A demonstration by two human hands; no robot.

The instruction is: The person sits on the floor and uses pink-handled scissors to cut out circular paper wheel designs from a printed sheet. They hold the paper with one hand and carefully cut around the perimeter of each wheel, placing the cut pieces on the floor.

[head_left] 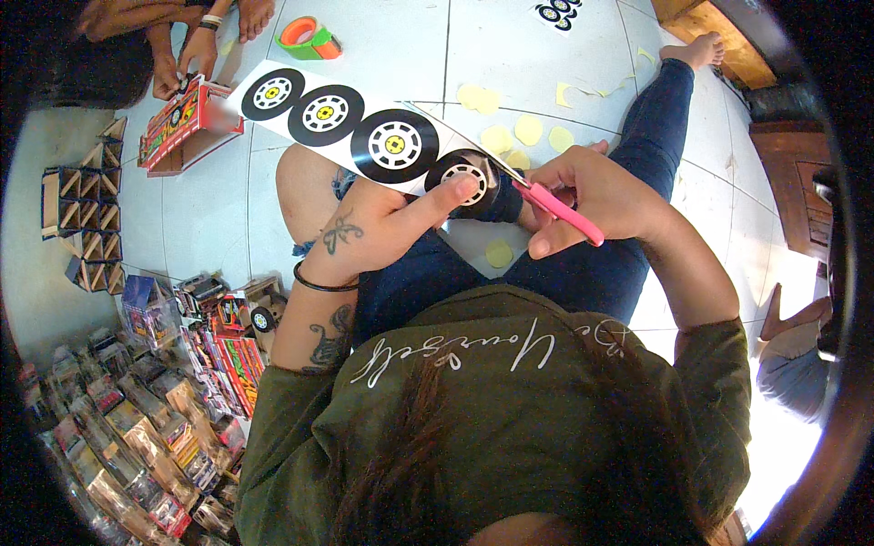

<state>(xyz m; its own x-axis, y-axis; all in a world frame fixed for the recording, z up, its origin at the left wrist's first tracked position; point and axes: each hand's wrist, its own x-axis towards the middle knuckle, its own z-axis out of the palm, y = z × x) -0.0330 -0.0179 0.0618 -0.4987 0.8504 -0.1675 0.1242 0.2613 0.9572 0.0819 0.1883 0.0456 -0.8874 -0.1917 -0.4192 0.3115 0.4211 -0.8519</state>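
Note:
My left hand (pixel 387 227) grips the near end of a strip of printed wheels (pixel 393 146), with its thumb on the smallest wheel. Black discs with white and yellow hubs run in a row along the white strip, which slants away to the far left above my knee. In my right hand (pixel 596 191) is a pair of scissors (pixel 569 217) with pink handles. Their blades reach to the far left along the strip's right edge, close by the wheel under my thumb. Whether the blades are apart is hard to make out.
Pale yellow paper rounds (pixel 528 130) lie scattered on the tiled floor. Far left, another person's hands (pixel 187 68) touch a red toy truck (pixel 187 132), near an orange and green tape roll (pixel 309 38). Wooden frames (pixel 82 218) and packaged goods (pixel 137 437) stand at left.

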